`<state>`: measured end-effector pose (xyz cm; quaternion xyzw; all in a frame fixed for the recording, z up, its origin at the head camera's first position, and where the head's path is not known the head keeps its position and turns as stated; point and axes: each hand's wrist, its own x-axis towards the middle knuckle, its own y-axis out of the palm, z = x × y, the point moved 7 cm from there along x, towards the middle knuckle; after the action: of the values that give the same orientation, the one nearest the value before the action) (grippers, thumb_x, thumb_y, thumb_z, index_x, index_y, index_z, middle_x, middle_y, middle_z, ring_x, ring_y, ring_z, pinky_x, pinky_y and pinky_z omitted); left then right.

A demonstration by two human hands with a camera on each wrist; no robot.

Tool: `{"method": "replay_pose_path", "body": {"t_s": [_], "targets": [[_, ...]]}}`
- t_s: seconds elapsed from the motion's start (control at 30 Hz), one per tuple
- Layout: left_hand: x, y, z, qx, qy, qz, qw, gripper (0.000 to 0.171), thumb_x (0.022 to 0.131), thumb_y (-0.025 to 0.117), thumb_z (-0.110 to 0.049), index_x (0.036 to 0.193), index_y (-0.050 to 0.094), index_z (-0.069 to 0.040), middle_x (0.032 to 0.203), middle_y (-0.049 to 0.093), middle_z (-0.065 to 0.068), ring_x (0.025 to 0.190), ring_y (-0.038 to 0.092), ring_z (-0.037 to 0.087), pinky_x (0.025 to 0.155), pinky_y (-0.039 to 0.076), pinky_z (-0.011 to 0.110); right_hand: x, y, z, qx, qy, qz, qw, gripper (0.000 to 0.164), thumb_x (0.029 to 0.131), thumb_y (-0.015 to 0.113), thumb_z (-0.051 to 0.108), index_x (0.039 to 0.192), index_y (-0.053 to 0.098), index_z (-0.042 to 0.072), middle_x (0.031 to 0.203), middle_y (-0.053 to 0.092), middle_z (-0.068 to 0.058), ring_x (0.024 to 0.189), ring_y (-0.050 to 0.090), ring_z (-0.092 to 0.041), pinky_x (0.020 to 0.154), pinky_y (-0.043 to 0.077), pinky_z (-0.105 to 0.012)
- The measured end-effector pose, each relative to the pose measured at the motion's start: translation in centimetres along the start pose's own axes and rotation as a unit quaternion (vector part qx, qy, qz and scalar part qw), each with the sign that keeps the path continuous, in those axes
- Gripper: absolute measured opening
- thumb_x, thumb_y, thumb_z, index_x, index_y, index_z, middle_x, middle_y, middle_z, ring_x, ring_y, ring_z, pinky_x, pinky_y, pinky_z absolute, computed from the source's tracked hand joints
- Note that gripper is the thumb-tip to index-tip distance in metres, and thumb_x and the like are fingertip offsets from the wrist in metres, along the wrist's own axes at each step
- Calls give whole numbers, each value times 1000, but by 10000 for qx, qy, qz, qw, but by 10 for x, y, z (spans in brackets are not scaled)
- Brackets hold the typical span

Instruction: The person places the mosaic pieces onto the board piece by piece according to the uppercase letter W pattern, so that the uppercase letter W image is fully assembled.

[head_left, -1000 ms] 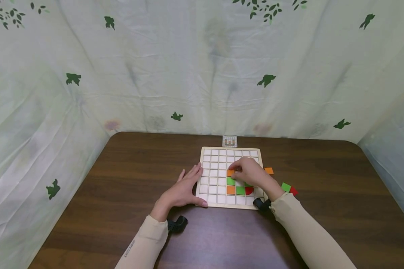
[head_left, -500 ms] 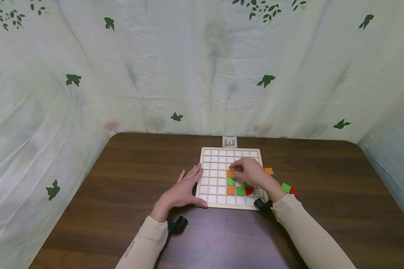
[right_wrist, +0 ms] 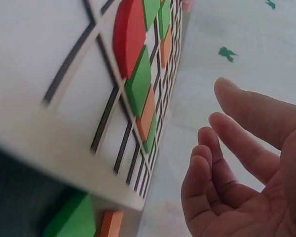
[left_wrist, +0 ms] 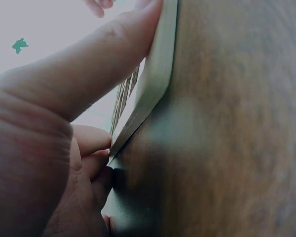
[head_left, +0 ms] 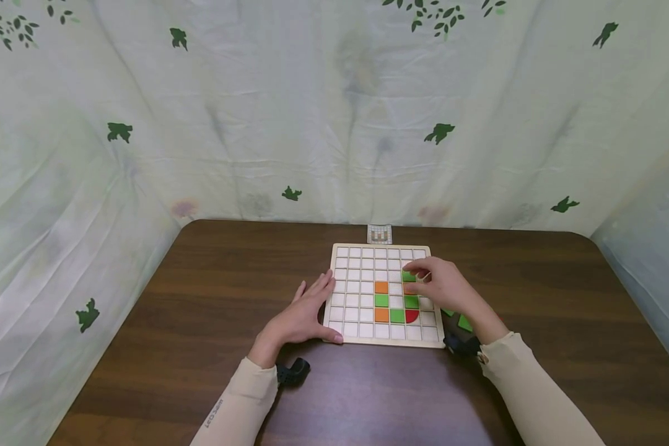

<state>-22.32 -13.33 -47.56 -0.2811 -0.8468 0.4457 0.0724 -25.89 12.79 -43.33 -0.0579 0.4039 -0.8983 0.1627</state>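
Note:
A white gridded board (head_left: 351, 334) with a pale wooden rim lies on the table. My left hand (head_left: 303, 313) rests along its left side, fingers extended at the edge and thumb on the near left corner, as the left wrist view also shows. My right hand (head_left: 448, 286) hovers over the board's right part, thumb and fingertips apart with nothing between them. Beneath its fingertips are a green tile (head_left: 409, 276) and a partly covered orange tile (right_wrist: 146, 116). Closer to me are another green tile (head_left: 411, 301) and a red rounded tile (head_left: 411, 316). Orange and green tiles form a column further left.
A small printed card (head_left: 379, 234) lies behind the board. Loose green tiles (head_left: 464, 323) sit right of the board, partly under my right forearm; the right wrist view shows a loose orange tile (right_wrist: 111, 224) there too. A patterned curtain (head_left: 334, 111) hangs behind the table.
My right hand has moved right, from the upper orange tile of the left column to the right column, uncovering tiles on the board. My left hand has stayed in place.

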Motion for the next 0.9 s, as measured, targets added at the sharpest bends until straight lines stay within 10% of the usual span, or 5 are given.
{"method": "replay_pose_path", "body": {"t_s": [0.9], "targets": [[0,0,0,-29,30,1,10000,121,74,88,-47,160,15,-1,169,3,9,155,1,24,121,-3,54,-50,-26,-40,-267,304,-349,9986,41,88,79,16,124,68,0,112,64,-14,92,58,-26,77,51,-39]]}}
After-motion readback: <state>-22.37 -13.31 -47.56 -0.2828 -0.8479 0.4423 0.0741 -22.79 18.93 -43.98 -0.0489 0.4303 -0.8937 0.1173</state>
